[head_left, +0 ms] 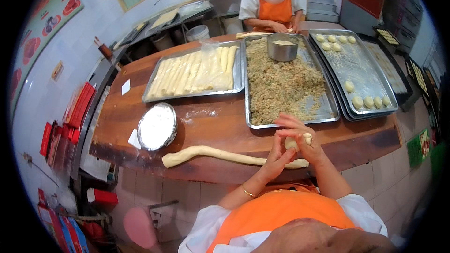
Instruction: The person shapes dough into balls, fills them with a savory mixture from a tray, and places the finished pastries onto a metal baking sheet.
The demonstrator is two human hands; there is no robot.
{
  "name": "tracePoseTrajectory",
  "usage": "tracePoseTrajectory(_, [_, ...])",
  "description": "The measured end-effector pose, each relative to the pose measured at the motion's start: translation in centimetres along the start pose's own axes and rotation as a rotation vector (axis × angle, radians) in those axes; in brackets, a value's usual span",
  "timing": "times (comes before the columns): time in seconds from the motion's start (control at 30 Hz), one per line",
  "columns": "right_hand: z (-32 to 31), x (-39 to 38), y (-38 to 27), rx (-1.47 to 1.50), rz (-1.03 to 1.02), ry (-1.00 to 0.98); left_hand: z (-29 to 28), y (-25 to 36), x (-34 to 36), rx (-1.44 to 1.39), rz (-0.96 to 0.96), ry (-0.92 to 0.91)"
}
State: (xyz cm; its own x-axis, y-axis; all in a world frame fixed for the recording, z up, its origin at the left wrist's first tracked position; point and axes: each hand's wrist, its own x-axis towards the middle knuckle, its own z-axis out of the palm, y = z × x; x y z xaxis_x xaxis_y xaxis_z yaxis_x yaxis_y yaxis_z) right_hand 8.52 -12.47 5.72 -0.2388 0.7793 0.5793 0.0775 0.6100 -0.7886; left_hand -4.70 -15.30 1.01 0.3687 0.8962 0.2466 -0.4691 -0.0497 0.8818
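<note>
Both my hands meet above the table's near edge, around a small pale piece of dough [291,143]. My left hand [277,155] presses it from the left with thumb and fingers. My right hand [307,147] closes on it from the other side, and a small dough bit [307,138] shows between its fingers. Below them a long dough rope [211,152] lies along the table, its right end partly behind my hands. Just beyond stands a metal tray of crumbly brown filling [286,84], with a round metal bowl [282,48] set in it.
A tray of dough rolls [187,72], partly under plastic film, stands left of the filling. At the right, stacked trays [344,65] carry several dough balls. A bowl of white flour [158,126] sits on the wooden table [122,122]. Across it a co-worker [274,4] handles dough.
</note>
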Motion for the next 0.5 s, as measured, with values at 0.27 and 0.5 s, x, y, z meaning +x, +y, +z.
tracePoseTrajectory(0.27, [-0.4,-0.1,1.0,-0.028,0.08,-0.165,-3.5,-3.9,0.6,0.043,0.0,-0.171])
tracePoseTrajectory(0.5, [1.0,0.3,0.1,0.022,0.039,-0.075,-3.3,-2.0,0.5,-0.074,-0.162,-0.134])
